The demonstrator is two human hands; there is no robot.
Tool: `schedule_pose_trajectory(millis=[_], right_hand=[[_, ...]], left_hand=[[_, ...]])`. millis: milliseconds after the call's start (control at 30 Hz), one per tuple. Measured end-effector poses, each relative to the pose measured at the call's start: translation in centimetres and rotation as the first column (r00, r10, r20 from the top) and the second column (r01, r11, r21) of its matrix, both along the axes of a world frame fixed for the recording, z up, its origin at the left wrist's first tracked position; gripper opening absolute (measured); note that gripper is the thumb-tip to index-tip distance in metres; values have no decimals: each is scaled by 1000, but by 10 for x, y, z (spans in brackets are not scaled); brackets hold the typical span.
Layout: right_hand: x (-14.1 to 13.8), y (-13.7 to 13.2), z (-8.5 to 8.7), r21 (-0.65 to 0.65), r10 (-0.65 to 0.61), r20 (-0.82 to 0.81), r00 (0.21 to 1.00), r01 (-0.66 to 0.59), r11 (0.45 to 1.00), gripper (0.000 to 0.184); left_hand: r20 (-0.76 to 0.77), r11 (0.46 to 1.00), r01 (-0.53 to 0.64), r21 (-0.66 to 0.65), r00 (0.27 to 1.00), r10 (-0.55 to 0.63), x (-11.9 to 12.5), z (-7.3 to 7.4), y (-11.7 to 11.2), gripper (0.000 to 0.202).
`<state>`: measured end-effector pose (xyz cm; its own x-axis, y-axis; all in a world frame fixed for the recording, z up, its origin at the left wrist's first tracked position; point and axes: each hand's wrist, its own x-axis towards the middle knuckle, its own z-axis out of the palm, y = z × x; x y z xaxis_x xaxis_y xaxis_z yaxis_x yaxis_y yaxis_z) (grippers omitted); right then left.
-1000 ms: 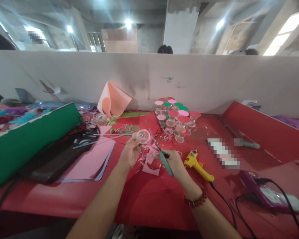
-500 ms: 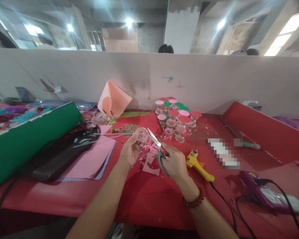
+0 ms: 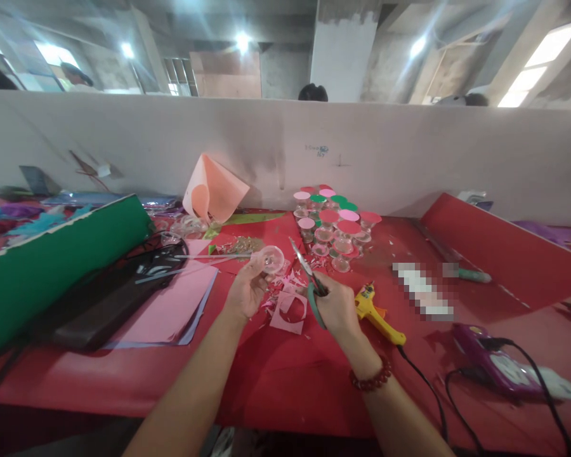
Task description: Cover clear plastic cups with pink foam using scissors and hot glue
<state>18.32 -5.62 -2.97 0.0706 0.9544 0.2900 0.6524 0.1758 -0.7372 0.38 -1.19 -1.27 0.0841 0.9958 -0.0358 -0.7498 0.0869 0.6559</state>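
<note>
My left hand [image 3: 246, 289] pinches a small clear plastic cup [image 3: 271, 259], its round rim turned towards me. My right hand [image 3: 339, 306] is wrapped round green-handled scissors [image 3: 304, 261]. Their blades look nearly closed, point up and to the left, and stand a little apart from the cup's right side. Below the cup, among pink paper scraps, lies a pink paper piece [image 3: 288, 322] with a round hole cut in it. Several clear cups topped with red, pink and green discs [image 3: 348, 226] stand together behind the scissors.
A yellow glue gun [image 3: 379, 319] lies right of my right hand, its cord running forward. A purple power strip [image 3: 495, 365] is farther right. On the left are pink sheets [image 3: 166, 304], a black case [image 3: 105, 304] and a green board [image 3: 71, 266]. A red board [image 3: 504, 254] leans at right.
The scissors have drawn away from the cup's edge, slightly to the right, and their blades have come together. The cup has turned so its round rim faces me more.
</note>
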Motion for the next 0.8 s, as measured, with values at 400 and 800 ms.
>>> schedule_pose_trajectory(millis=[400, 800], right_hand=[[-5, -4, 0, 34, -28, 177, 984, 23, 999, 32], [-3, -4, 1, -19, 62, 192, 979, -60, 998, 24]], left_hand=[[-6, 998, -64, -1, 998, 64, -3, -2, 4, 25], [-83, 991, -17, 136, 996, 29, -4, -6, 6, 45]])
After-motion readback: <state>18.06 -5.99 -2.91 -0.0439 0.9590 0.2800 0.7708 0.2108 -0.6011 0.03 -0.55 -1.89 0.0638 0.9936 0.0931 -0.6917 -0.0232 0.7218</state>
